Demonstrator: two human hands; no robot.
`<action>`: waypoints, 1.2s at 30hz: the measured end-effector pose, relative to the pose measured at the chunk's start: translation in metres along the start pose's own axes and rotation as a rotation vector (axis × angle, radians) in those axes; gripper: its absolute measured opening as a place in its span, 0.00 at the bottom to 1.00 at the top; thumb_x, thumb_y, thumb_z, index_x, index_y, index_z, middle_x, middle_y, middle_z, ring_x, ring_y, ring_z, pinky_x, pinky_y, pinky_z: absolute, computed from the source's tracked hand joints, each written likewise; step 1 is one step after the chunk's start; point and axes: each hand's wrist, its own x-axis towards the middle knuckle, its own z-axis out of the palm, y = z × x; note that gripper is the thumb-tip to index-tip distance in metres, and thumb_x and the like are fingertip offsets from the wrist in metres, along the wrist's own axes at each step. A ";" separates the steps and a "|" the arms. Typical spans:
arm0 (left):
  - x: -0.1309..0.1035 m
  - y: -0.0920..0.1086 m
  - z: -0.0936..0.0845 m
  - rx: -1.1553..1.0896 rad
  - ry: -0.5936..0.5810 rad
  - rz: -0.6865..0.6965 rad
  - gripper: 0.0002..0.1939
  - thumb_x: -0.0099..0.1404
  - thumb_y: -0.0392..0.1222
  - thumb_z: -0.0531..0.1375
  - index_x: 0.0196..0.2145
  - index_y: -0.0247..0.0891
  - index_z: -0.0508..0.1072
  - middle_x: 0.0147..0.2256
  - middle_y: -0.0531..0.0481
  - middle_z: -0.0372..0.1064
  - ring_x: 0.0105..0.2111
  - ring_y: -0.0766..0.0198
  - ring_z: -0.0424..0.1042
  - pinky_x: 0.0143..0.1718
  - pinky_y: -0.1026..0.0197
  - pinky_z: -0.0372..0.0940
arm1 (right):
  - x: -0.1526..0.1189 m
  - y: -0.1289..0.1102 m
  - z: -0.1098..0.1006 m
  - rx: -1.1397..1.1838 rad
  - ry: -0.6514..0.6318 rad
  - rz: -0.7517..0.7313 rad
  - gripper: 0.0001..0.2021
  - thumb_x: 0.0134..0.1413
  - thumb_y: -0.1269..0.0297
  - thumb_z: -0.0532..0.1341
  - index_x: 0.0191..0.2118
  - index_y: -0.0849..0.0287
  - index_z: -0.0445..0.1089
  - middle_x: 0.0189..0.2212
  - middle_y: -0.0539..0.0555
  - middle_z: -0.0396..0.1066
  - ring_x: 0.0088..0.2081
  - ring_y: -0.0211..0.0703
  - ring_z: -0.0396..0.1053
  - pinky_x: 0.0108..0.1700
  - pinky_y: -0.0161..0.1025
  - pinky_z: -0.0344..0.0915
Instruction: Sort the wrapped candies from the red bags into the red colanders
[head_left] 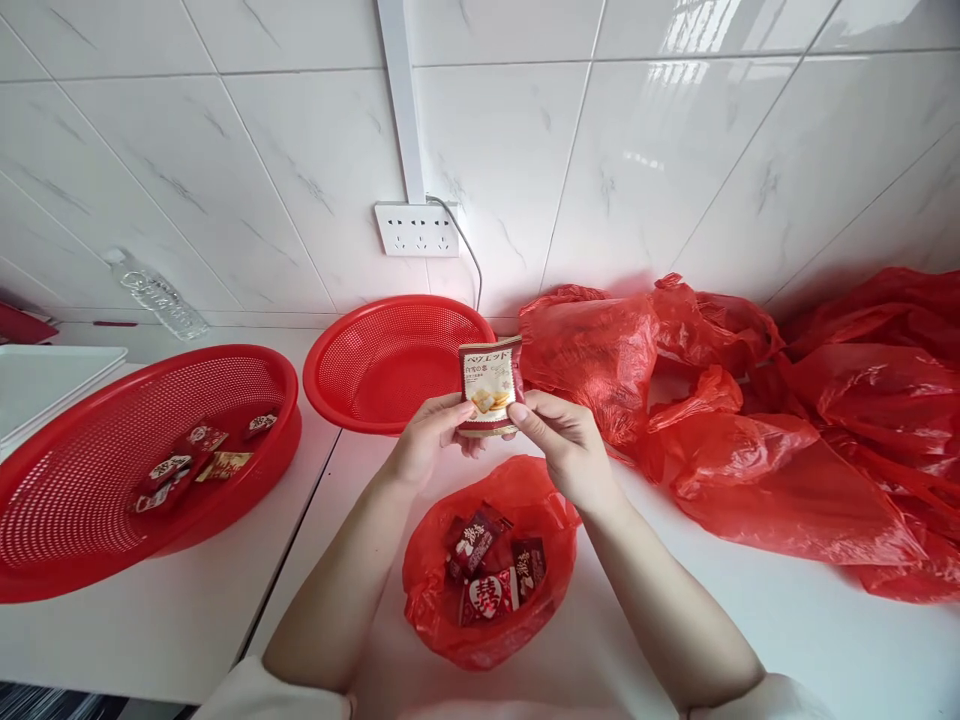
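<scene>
Both hands hold one small snack packet (491, 385), cream and dark red with a picture of biscuits, upright above the table. My left hand (431, 435) grips its lower left edge, thumb in front and fingers behind. On the lower right edge, my right hand (566, 440) pinches it the same way. Below the hands, an open red plastic bag (491, 640) contains several dark red packets (476, 540) and a red packet with a white heart (487, 597). Behind the left hand stands a round red basket (397, 375) with nothing seen inside.
A large red basket (67, 470) at the left holds several small packets (225, 466). Filled red plastic bags (772, 450) cover the right side. A clear bottle (161, 300) and a white tray (52, 375) are at the back left. A socket strip (417, 230) is on the tiled wall.
</scene>
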 end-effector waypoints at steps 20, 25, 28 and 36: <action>-0.002 0.010 -0.006 -0.032 0.313 0.120 0.11 0.56 0.45 0.66 0.32 0.34 0.77 0.31 0.47 0.75 0.32 0.60 0.74 0.37 0.57 0.68 | 0.003 0.015 0.001 -0.101 -0.068 0.065 0.16 0.61 0.52 0.57 0.29 0.58 0.69 0.28 0.51 0.70 0.33 0.39 0.67 0.39 0.36 0.62; -0.001 0.009 -0.007 0.048 0.221 0.083 0.13 0.60 0.47 0.64 0.38 0.36 0.77 0.36 0.45 0.75 0.37 0.58 0.74 0.39 0.55 0.68 | 0.005 0.017 0.003 0.047 -0.061 0.080 0.11 0.60 0.54 0.59 0.35 0.57 0.69 0.31 0.51 0.71 0.34 0.40 0.68 0.41 0.38 0.66; -0.005 0.015 -0.009 0.236 0.078 0.093 0.16 0.60 0.47 0.64 0.44 0.37 0.74 0.43 0.44 0.73 0.44 0.57 0.72 0.46 0.54 0.66 | 0.008 0.014 -0.008 0.101 -0.058 0.055 0.10 0.55 0.57 0.64 0.36 0.59 0.69 0.31 0.51 0.72 0.33 0.40 0.70 0.40 0.39 0.68; -0.065 0.046 -0.011 0.862 0.045 -0.046 0.21 0.62 0.54 0.60 0.51 0.46 0.68 0.52 0.47 0.67 0.47 0.56 0.69 0.49 0.53 0.65 | -0.012 -0.008 -0.058 -0.150 -0.297 0.036 0.08 0.57 0.64 0.60 0.43 0.57 0.69 0.38 0.52 0.73 0.36 0.39 0.71 0.37 0.37 0.67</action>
